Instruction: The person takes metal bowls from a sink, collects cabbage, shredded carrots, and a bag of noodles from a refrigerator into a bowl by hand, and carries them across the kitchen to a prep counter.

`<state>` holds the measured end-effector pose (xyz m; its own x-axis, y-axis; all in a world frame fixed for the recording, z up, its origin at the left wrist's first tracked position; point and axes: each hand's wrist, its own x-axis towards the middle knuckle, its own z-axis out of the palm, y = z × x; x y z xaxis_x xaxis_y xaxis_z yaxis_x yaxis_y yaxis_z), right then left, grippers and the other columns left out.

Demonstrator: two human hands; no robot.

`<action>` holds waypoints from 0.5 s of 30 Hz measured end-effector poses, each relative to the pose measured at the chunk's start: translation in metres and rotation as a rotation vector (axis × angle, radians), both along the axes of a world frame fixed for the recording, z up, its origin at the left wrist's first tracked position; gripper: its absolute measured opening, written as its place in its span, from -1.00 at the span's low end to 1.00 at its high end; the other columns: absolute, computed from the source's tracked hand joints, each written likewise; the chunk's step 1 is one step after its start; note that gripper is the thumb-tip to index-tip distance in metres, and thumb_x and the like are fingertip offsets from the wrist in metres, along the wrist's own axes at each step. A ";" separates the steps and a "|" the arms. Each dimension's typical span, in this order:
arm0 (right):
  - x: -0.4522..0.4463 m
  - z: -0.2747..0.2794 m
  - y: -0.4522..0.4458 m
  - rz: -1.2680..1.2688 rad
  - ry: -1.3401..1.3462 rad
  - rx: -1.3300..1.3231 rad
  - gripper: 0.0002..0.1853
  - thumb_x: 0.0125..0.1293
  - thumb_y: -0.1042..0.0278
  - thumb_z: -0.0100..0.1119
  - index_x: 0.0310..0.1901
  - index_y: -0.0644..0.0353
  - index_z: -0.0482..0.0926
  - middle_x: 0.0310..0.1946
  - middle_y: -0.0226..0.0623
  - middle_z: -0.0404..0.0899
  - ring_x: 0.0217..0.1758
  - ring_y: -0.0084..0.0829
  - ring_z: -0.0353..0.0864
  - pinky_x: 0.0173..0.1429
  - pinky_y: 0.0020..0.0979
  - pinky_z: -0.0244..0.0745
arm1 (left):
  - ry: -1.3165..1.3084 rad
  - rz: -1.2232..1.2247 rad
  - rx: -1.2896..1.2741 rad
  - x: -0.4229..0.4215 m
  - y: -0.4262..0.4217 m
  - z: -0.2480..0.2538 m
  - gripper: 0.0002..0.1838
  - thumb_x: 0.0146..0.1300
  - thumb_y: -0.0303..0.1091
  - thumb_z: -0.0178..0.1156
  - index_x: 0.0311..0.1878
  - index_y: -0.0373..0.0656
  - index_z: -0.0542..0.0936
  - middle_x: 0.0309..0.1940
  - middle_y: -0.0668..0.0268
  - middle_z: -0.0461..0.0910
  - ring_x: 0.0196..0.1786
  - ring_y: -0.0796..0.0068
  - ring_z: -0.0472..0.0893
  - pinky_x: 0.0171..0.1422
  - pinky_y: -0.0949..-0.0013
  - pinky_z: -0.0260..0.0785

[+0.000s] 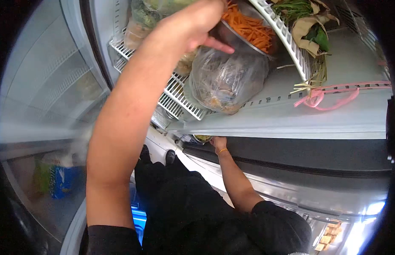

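Observation:
At the top, my left hand (206, 21) is at the side of a metal bowl (237, 40) of orange carrot strips (248, 27). One finger lies stretched along the bowl's outer wall; the others are partly hidden at the frame's top edge. Just below the bowl sits a clear plastic bag (227, 78) of food on the fridge shelf. Lower down, my right hand (219, 143), with a yellow band at the wrist, grips the edge of a small round container (202, 138) with greenish food in it.
White wire shelves (176, 95) carry more bagged food (148, 17). Leafy greens in brown paper (310, 29) lie at the upper right, near a pink tie (327, 98). A glass door (40, 85) stands on the left. A dark ledge (291, 153) runs below the fridge interior.

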<state>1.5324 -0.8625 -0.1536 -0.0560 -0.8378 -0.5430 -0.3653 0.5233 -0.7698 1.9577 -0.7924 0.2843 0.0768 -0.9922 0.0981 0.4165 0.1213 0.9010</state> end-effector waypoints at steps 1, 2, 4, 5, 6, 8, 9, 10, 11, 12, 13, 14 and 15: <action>0.002 0.008 0.009 -0.025 -0.039 -0.004 -0.76 0.42 0.23 0.31 0.02 0.09 0.55 -0.30 -0.40 0.54 -0.29 -0.50 0.56 -0.22 -0.33 0.66 | -0.042 -0.017 -0.015 -0.004 -0.016 0.005 -0.40 0.50 0.23 -0.04 0.38 0.03 0.45 0.25 0.10 0.61 0.29 0.19 0.59 0.13 -0.11 0.63; 0.006 0.016 0.018 -0.051 -0.079 -0.006 -0.76 0.41 0.25 0.33 0.02 0.09 0.55 -0.31 -0.40 0.54 -0.30 -0.51 0.56 -0.24 -0.35 0.66 | -0.002 0.041 0.063 -0.016 -0.036 0.013 -0.49 0.53 0.10 -0.05 0.21 -0.07 0.61 0.19 0.11 0.65 0.23 0.23 0.63 0.13 -0.01 0.65; -0.002 0.000 0.017 -0.024 -0.046 0.009 -0.73 0.39 0.28 0.34 0.05 0.08 0.55 -0.30 -0.41 0.55 -0.29 -0.52 0.56 -0.23 -0.34 0.66 | -0.073 0.086 0.074 -0.030 -0.073 0.014 -0.50 0.53 0.09 -0.04 0.21 -0.08 0.61 0.19 0.11 0.65 0.23 0.23 0.63 0.14 0.00 0.64; -0.005 -0.007 0.015 -0.011 -0.028 0.016 -0.72 0.38 0.30 0.35 0.06 0.08 0.55 -0.29 -0.41 0.55 -0.29 -0.52 0.56 -0.22 -0.33 0.66 | -0.108 0.104 0.081 -0.038 -0.089 0.012 -0.50 0.53 0.08 -0.04 0.21 -0.09 0.61 0.19 0.11 0.65 0.23 0.23 0.63 0.14 0.00 0.63; 0.001 0.000 0.016 -0.013 -0.012 0.024 -0.71 0.39 0.30 0.33 0.09 0.08 0.55 -0.28 -0.41 0.56 -0.28 -0.52 0.57 -0.21 -0.33 0.66 | -0.139 0.118 0.090 -0.044 -0.100 0.011 -0.50 0.53 0.08 -0.04 0.22 -0.09 0.60 0.19 0.11 0.65 0.23 0.23 0.63 0.15 0.01 0.63; 0.011 0.018 0.022 -0.013 0.031 0.046 -0.70 0.42 0.30 0.28 0.13 0.09 0.54 -0.26 -0.40 0.57 -0.27 -0.51 0.58 -0.20 -0.33 0.66 | -0.206 0.147 0.107 -0.053 -0.117 0.009 -0.50 0.53 0.07 -0.04 0.22 -0.10 0.60 0.19 0.10 0.65 0.23 0.23 0.63 0.16 0.02 0.62; 0.010 0.017 0.022 0.026 0.015 0.069 -0.69 0.43 0.30 0.26 0.15 0.08 0.53 -0.24 -0.40 0.59 -0.25 -0.50 0.58 -0.20 -0.32 0.66 | -0.242 0.160 0.115 -0.055 -0.124 0.006 -0.50 0.53 0.06 -0.04 0.22 -0.11 0.60 0.19 0.10 0.65 0.23 0.23 0.63 0.16 0.02 0.61; 0.006 0.011 0.018 0.054 -0.002 0.093 -0.69 0.45 0.29 0.24 0.17 0.07 0.53 -0.22 -0.40 0.60 -0.24 -0.50 0.59 -0.19 -0.32 0.66 | -0.264 0.164 0.119 -0.059 -0.128 0.006 -0.51 0.53 0.05 -0.04 0.22 -0.12 0.60 0.19 0.10 0.65 0.23 0.23 0.62 0.17 0.03 0.61; 0.003 0.006 0.014 0.074 -0.027 0.113 -0.68 0.46 0.28 0.22 0.19 0.06 0.52 -0.19 -0.39 0.61 -0.23 -0.49 0.59 -0.18 -0.32 0.65 | -0.287 0.168 0.125 -0.061 -0.132 0.006 -0.51 0.53 0.05 -0.04 0.22 -0.12 0.59 0.19 0.10 0.64 0.23 0.23 0.62 0.17 0.03 0.60; 0.005 0.010 0.015 0.054 -0.034 0.097 -0.67 0.41 0.36 0.19 0.18 0.12 0.54 -0.15 -0.32 0.62 -0.20 -0.43 0.62 -0.22 -0.33 0.65 | -0.315 0.174 0.130 -0.062 -0.137 0.008 -0.51 0.53 0.04 -0.03 0.23 -0.13 0.59 0.19 0.09 0.64 0.23 0.23 0.62 0.18 0.04 0.60; 0.010 0.019 0.011 0.025 -0.048 0.068 -0.66 0.37 0.43 0.16 0.16 0.17 0.56 -0.10 -0.25 0.64 -0.17 -0.37 0.65 -0.27 -0.33 0.64 | -0.342 0.175 0.132 -0.064 -0.141 0.009 -0.51 0.53 0.04 -0.03 0.23 -0.13 0.59 0.19 0.09 0.64 0.23 0.23 0.62 0.18 0.04 0.59; 0.013 0.027 0.010 -0.015 -0.067 0.038 -0.65 0.32 0.51 0.14 0.15 0.23 0.58 -0.06 -0.18 0.66 -0.13 -0.30 0.68 -0.31 -0.34 0.63 | -0.357 0.177 0.137 -0.066 -0.144 0.009 -0.51 0.53 0.03 -0.03 0.23 -0.14 0.59 0.19 0.09 0.64 0.23 0.23 0.62 0.19 0.05 0.59; 0.010 0.021 0.002 -0.048 -0.058 0.099 -0.73 0.31 0.50 0.16 0.04 0.20 0.63 -0.14 -0.23 0.68 -0.14 -0.32 0.68 -0.25 -0.33 0.61 | -0.399 0.187 0.144 -0.063 -0.148 0.010 -0.51 0.53 0.02 -0.03 0.23 -0.14 0.58 0.19 0.09 0.64 0.23 0.22 0.62 0.19 0.05 0.58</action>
<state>1.5423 -0.8602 -0.1327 -0.0608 -0.7768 -0.6268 -0.2949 0.6139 -0.7322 1.8945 -0.9404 0.2944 0.2398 -0.9706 0.0190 0.0163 0.0236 0.9996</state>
